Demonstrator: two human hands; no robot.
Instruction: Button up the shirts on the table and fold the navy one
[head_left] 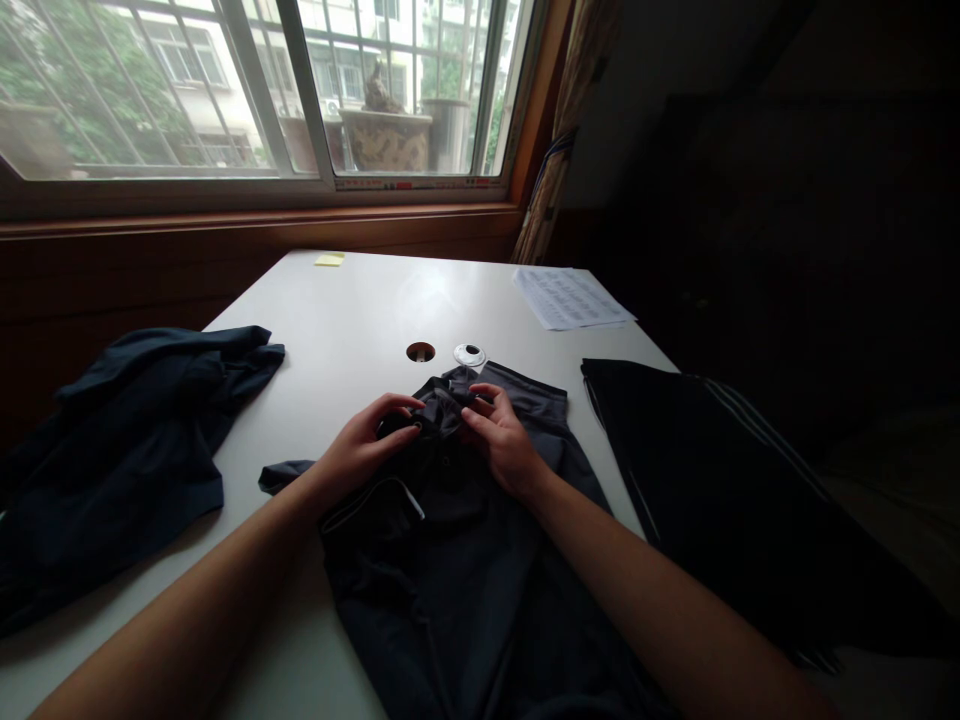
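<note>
A dark pair of trousers (465, 590) lies in front of me, its bunched waistband at the far end and a white-edged zip pocket on the left side. My left hand (375, 435) pinches the gathered waistband cloth from the left, thumb and fingers curled over a small round eyelet. From the right, my right hand (499, 435) grips the same waistband, its thumb pressed against the index finger. Both hands almost meet there. Folds hide the fingertips in part, and a drawstring cannot be made out.
A crumpled dark blue garment (142, 440) lies on the left of the white table (360, 300). Dark striped cloth (720, 500) hangs over the right edge. Printed sheets (570, 297), a yellow sticky note (330, 259), a cable hole (421, 352) and its loose cover (469, 355) are farther back.
</note>
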